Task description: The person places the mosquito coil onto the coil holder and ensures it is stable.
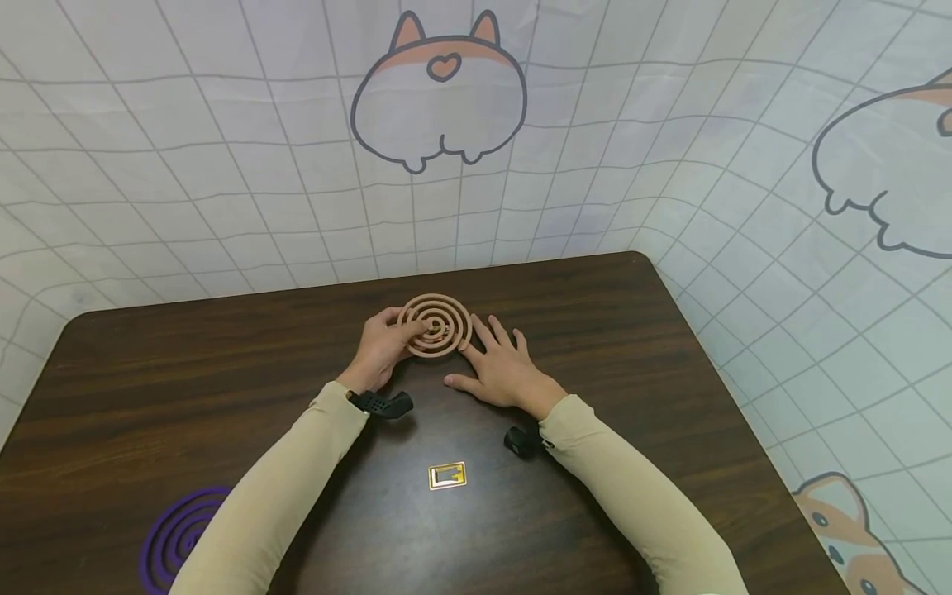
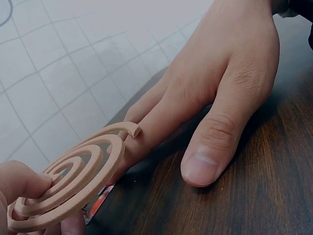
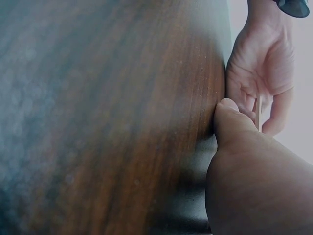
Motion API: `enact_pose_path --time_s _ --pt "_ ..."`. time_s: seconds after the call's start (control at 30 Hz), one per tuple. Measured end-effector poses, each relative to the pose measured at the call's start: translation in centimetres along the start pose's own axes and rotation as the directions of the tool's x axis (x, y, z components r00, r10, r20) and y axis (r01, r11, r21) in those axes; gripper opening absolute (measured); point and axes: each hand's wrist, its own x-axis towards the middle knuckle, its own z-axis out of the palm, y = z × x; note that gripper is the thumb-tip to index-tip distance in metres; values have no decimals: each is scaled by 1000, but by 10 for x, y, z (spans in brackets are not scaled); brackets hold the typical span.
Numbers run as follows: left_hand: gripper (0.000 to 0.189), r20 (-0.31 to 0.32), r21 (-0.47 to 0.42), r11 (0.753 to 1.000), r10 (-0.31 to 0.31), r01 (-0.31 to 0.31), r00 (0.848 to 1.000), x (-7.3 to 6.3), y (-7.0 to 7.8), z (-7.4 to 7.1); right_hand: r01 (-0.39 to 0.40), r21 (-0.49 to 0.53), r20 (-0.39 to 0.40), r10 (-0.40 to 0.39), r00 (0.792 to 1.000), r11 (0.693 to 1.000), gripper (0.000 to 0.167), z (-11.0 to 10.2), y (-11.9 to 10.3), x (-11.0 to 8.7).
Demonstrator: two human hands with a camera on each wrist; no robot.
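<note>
My left hand (image 1: 379,347) holds a tan mosquito coil (image 1: 435,326) by its left side near the far table edge, thumb on top and other fingers underneath. In the left wrist view, the coil (image 2: 90,190) is tilted above the tabletop. My right hand (image 1: 507,372) rests on the table just right of it, fingers spread and holding nothing visible. One finger meets or nearly meets the coil's outer end. Beneath the coil lies a small reddish card (image 2: 99,203), mostly hidden. In the right wrist view the coil (image 3: 258,112) appears edge-on.
A purple coil (image 1: 152,549) lies at the lower left, partly covered by the left sleeve. A gold-edged rectangular piece (image 1: 448,476) lies mid-table between the forearms. A white gridded curtain (image 1: 297,165) hangs behind and to the right of the dark wooden table (image 1: 186,372).
</note>
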Motion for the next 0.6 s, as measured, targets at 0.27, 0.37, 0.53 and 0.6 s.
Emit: enact_pose_path --time_s 0.27,0.37,0.53,0.6 --pt "47 10 30 1000 -1 0 1000 1 1 -3 -2 4 6 2 1000 1000 81 -2 -1 -1" --pt "47 12 28 1000 -4 3 1000 2 1 -4 -3 3 6 3 1000 1000 81 -1 -1 -1" --pt "48 12 25 1000 -2 2 1000 2 2 -3 -4 3 7 4 1000 1000 80 -1 -1 0" --pt "47 13 26 1000 -3 2 1000 2 3 -3 -4 0 5 4 1000 1000 80 -1 -1 0"
